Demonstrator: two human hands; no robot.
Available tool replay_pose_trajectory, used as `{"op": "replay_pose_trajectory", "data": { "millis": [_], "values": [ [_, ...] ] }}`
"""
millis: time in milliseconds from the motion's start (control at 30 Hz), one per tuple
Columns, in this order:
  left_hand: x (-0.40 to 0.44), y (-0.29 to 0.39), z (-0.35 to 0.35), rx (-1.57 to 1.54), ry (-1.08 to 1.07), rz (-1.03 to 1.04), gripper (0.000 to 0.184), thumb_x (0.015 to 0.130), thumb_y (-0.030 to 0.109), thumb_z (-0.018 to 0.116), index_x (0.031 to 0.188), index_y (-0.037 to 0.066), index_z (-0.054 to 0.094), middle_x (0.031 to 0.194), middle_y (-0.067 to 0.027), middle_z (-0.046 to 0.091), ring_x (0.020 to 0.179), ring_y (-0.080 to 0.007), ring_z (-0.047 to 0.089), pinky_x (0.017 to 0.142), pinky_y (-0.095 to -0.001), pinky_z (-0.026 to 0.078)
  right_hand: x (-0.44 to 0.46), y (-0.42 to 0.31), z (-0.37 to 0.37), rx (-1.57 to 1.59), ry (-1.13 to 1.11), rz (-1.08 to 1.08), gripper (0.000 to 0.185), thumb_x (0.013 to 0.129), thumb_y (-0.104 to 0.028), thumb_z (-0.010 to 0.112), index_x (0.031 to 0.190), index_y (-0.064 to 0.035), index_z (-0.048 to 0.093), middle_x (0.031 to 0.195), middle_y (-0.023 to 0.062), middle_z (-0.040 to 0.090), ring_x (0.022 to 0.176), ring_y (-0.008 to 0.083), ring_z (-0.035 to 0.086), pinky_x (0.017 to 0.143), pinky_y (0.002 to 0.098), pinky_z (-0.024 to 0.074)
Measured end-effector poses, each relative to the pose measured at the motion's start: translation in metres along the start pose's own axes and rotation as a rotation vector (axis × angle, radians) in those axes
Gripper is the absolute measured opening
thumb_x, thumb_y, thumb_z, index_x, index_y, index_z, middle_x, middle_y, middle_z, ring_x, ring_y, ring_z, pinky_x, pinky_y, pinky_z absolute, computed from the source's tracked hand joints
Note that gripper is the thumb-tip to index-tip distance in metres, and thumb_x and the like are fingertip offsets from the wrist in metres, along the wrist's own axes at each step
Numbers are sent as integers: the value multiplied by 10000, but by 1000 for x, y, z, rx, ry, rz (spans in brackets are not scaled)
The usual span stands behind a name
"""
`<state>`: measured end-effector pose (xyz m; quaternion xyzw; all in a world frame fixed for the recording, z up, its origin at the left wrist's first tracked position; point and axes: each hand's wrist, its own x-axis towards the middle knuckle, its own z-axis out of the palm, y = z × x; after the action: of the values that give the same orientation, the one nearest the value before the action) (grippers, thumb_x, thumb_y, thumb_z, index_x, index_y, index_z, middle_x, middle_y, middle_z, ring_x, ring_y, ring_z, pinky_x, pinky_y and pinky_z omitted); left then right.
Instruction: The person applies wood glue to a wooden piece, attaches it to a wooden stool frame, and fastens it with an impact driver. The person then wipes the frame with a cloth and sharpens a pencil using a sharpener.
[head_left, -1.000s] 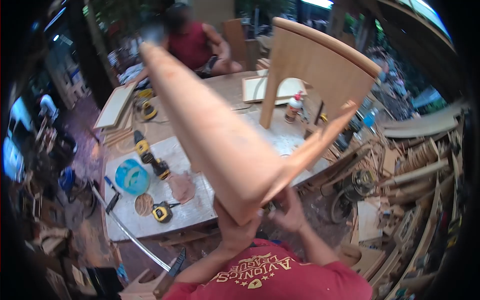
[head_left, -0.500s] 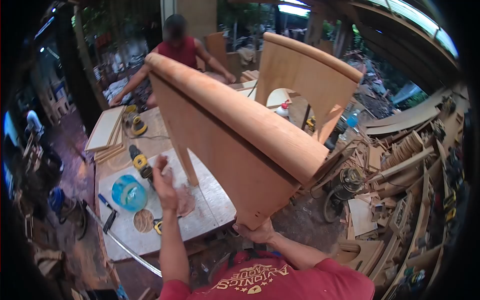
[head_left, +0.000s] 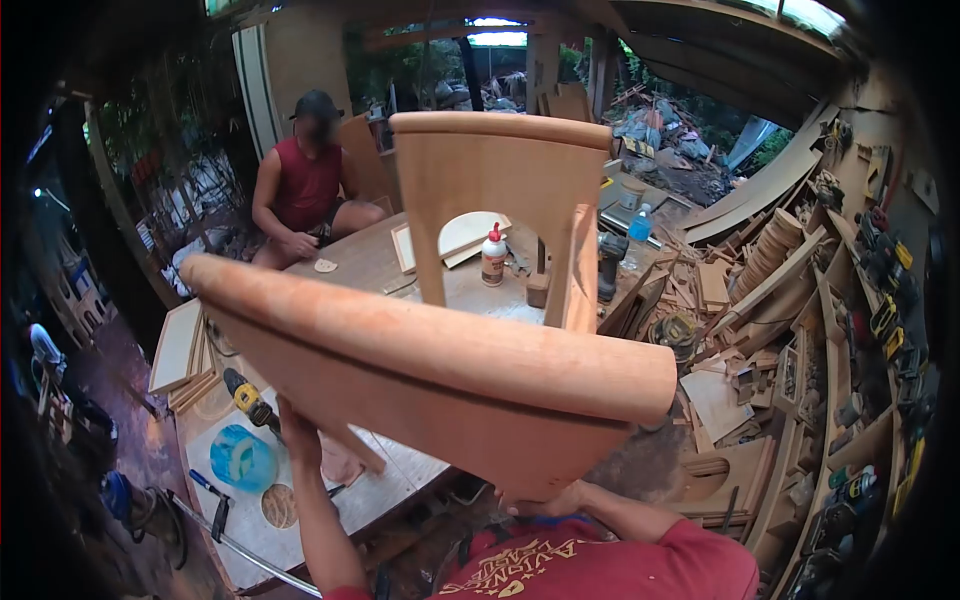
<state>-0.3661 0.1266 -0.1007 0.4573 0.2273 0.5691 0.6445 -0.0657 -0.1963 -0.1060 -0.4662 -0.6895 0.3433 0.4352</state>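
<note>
We cannot follow the left hand (head_left: 298, 432) to its fingertips: they go behind the wooden piece (head_left: 430, 400), so whether they grip or merely rest we cannot tell. The right hand (head_left: 545, 502) is closed on the bottom edge of the near panel, its fingers partly tucked from view. That panel also covers much of the table (head_left: 405, 470) and part of a crumpled cloth (head_left: 340, 462); the drill (head_left: 252, 402) shows only in part beside the left hand. The lens darkens the corners, and the shirt is cut off below. The piece slants over the table's near side; whether its leg meets the tabletop is unclear to us. We note bare tan wood, a thick rounded rail (head_left: 450, 332) with a reddish patch, a dark line beneath it, and a far panel (head_left: 500, 170) with an arched cut-out, upright behind.
</note>
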Motion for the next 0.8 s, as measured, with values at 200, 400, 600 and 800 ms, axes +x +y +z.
{"op": "replay_pose_trajectory", "data": {
  "millis": [200, 400, 600, 800],
  "values": [
    [-108, 26, 46, 139, 157, 176, 722, 994, 580, 413, 1487, 59, 336, 1498, -93, 397, 1379, -248, 377, 1149, -422, 273, -20, 5, -64, 133, -126, -65, 268, 798, -97, 769, 1048, -46, 689, 1030, 78, 697, 963, 180, 657, 845, 337, 542],
    [-207, 15, 125, 225, 389, 314, 781, 971, 622, 429, 1467, 26, 338, 1432, -121, 439, 1310, -260, 437, 1094, -430, 346, -16, 31, -173, 198, -450, -77, 176, 833, -142, 725, 1002, -95, 735, 1044, 59, 682, 1037, 219, 627, 886, 365, 504],
    [-253, -28, 236, 335, 641, 459, 798, 952, 633, 470, 1394, -27, 400, 1371, -129, 483, 1231, -255, 494, 1024, -411, 407, 29, 66, -267, 509, -599, 10, 350, 660, -122, 815, 972, -29, 687, 970, 104, 689, 935, 240, 654, 849, 384, 512],
    [-258, -62, 317, 351, 654, 423, 830, 934, 644, 502, 1384, -44, 386, 1333, -134, 504, 1190, -255, 515, 1002, -401, 431, 91, 117, -322, 642, -708, -9, 442, 575, -66, 817, 994, -18, 686, 945, 112, 706, 915, 240, 672, 830, 391, 526]
  ]
}}
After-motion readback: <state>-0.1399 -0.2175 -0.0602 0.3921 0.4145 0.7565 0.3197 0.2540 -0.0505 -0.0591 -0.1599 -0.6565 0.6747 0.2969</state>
